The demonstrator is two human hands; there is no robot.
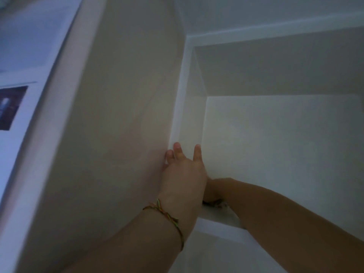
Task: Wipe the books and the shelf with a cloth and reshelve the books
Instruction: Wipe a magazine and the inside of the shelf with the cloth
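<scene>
A white shelf compartment [275, 144] fills the right half of the view, seen from below, and no books show in it. My left hand [183, 174], with a braided bracelet on the wrist, rests with straight, spread fingers on the front edge of the shelf's left upright [177, 107]. My right forearm reaches from the lower right into the compartment. My right hand [213, 191] is mostly hidden behind my left wrist. A small dark and pale scrap [215, 203], possibly the cloth, shows under it on the shelf board [218, 225].
A broad beige wall face [118, 115] runs left of the shelf. Further left are a white frame [25, 154] and a dark picture [9, 107]. The ceiling and a white cornice [275, 30] lie above the shelf.
</scene>
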